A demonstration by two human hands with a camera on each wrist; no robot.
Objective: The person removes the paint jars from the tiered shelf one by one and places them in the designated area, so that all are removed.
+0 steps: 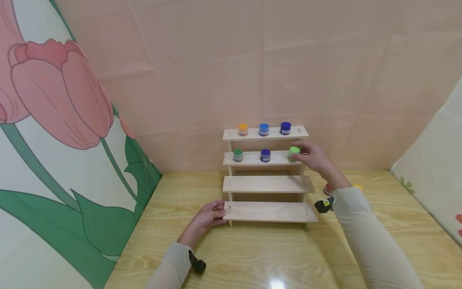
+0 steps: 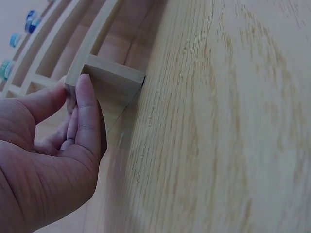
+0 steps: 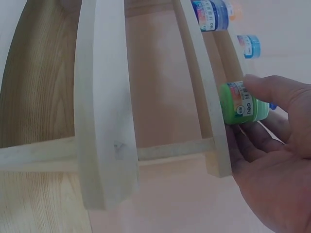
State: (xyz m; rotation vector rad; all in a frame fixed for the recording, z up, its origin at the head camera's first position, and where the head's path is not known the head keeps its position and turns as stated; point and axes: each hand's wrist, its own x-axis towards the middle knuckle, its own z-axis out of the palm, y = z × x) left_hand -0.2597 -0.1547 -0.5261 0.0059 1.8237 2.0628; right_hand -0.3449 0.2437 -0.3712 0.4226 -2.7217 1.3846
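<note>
A wooden tiered rack (image 1: 268, 184) stands against the back wall. My right hand (image 1: 314, 155) holds a light green paint jar (image 1: 294, 151) between thumb and fingers at the right end of the second shelf from the top. In the right wrist view the labelled side of this paint jar (image 3: 241, 103) shows, its base right at the shelf board. My left hand (image 1: 209, 214) pinches the left end of the lowest shelf (image 2: 73, 80) between thumb and forefinger. On the second shelf also stand a dark green jar (image 1: 238, 155) and a dark purple-blue jar (image 1: 265, 155).
Along the top shelf stand an orange jar (image 1: 243, 129), a light blue jar (image 1: 264, 129) and a dark blue jar (image 1: 285, 128). A red jar (image 1: 327, 189) and a yellow-topped jar (image 1: 358, 187) are on the wooden table (image 1: 252, 257), partly hidden by the right arm.
</note>
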